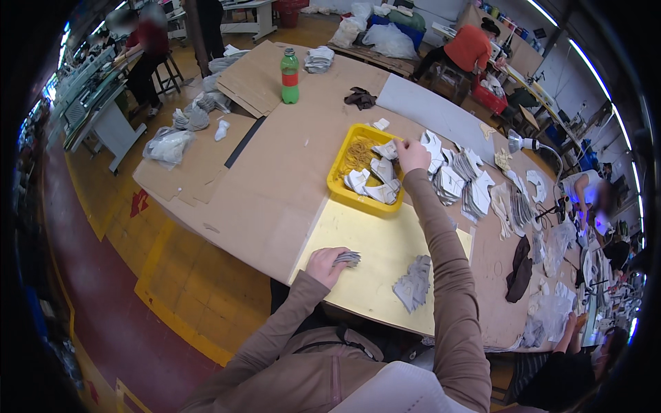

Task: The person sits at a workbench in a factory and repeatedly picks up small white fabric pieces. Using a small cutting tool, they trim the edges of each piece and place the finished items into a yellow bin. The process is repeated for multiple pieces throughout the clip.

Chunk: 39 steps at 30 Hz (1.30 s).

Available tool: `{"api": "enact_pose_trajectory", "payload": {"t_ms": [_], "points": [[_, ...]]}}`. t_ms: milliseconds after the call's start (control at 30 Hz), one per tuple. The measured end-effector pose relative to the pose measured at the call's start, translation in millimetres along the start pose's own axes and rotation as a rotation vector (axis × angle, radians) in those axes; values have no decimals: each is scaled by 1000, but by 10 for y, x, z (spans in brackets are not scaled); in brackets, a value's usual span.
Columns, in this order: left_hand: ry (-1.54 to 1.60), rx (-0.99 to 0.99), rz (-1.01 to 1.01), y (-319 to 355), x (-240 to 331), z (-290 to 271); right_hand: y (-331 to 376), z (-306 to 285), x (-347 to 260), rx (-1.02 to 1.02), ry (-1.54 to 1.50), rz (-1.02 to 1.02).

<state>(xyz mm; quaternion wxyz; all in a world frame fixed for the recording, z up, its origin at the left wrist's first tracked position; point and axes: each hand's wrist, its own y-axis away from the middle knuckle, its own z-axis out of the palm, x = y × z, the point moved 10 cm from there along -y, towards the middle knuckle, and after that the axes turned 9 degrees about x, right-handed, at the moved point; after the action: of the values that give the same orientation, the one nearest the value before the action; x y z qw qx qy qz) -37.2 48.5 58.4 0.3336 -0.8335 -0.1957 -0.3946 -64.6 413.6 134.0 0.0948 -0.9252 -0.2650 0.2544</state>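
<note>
My left hand (326,266) grips a small stack of grey cut pieces (348,259) over the pale yellow board (323,237), near the table's front edge. Reaching far forward, my right hand (413,156) is at the right rim of a yellow plastic basket (375,205). Its fingers are drawn together, and what they hold, if anything, cannot be made out. Inside the basket lie a heap of tan rubber bands (359,153) and several bundles of grey-white pieces (383,169). A fanned pile of grey pieces (413,283) rests on the board, left of my right forearm.
Stacks of white and grey cut pieces (463,175) spread right of the basket. Farther back stand a green bottle (290,77) and dark cloth (360,98). Cardboard sheets (251,79) and a plastic bag (169,147) lie left. A lamp (520,142) and other workers are to the right.
</note>
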Motion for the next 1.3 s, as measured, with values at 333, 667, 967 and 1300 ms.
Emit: {"api": "enact_pose_trajectory", "payload": {"t_ms": [333,667,967,1300], "points": [[11,21,-34,-10,-13,-25,-125,302,63,22,125,-109],[198,62,-141,4,-172,-53,-216,542,122,-107,-84,-144],[263,80,-146,28,-233,-48,-68,210,-139,171,-181,-342],[355,133,-172,61,-345,-56,657,570,-1130,122,186,-953]]}}
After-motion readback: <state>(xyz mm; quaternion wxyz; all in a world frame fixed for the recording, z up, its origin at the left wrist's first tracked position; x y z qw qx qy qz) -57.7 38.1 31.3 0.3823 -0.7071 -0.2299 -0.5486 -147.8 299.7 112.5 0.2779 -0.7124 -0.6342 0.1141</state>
